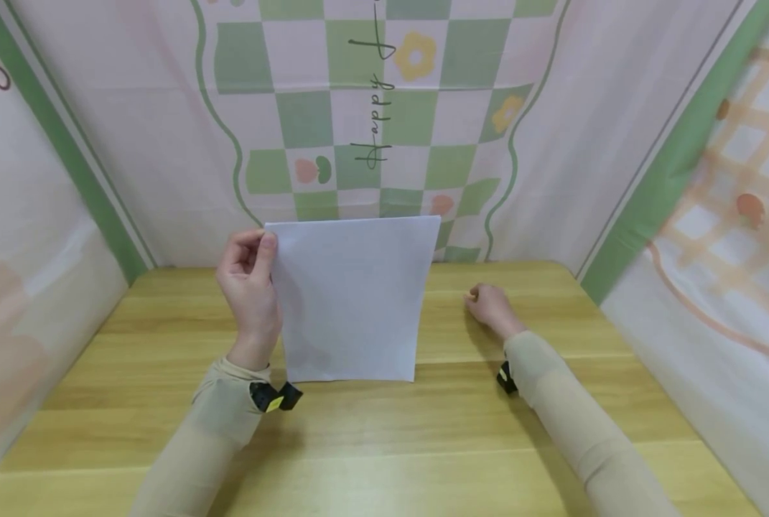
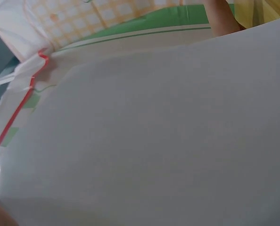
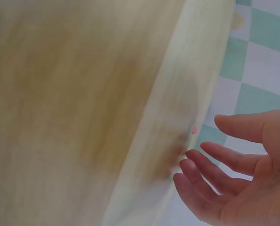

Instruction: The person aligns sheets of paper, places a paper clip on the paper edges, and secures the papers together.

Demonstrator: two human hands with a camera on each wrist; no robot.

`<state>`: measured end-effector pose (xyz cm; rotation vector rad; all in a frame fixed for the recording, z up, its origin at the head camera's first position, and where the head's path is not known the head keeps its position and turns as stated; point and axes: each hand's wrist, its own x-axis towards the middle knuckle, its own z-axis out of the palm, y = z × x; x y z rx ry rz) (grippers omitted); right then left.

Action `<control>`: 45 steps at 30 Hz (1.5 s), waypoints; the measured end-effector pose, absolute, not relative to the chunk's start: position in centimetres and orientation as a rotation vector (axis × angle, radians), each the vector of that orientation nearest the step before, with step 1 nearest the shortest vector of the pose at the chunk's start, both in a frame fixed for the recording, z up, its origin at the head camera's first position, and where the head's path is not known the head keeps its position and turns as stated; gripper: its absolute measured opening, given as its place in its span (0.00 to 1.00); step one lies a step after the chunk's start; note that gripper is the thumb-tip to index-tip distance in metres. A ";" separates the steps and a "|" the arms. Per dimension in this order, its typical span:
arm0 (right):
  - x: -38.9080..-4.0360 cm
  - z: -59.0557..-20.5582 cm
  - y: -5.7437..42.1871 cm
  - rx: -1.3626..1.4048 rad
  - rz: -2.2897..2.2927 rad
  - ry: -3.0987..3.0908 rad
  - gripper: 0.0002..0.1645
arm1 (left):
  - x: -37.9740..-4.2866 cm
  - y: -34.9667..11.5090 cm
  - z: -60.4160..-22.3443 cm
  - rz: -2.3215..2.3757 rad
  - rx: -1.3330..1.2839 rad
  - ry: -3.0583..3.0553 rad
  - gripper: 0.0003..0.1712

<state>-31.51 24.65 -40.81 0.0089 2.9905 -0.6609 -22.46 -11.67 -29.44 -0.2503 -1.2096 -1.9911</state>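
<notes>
Between the thumb and bent fingers of the left hand point(image 1: 251, 291), a white sheet point(image 1: 355, 301) is pinched at its upper left corner, spreading rightward and downward from that grip. Farther right of the grip, apart from the sheet, is the right hand point(image 1: 492, 307), its fingers loosely bent and its thumb standing away from them. Below the grip lies a wooden table point(image 1: 455, 445); behind it hangs a green-and-white checked cloth point(image 1: 410, 115).

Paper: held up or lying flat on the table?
Held up: the left hand pinches the paper by its upper left corner, and the top overlaps the cloth behind the table. Whether its bottom touches the table, cannot tell.
</notes>
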 end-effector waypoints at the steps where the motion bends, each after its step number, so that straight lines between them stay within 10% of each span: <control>1: -31.6 -40.9 24.7 0.017 -0.654 2.990 0.28 | -22.5 -11.7 -29.4 -1.995 -0.249 -1.207 0.10; 45: -34.6 -41.3 25.0 0.147 -0.536 3.013 0.19 | -22.3 -11.7 -29.8 -1.984 -0.281 -1.205 0.14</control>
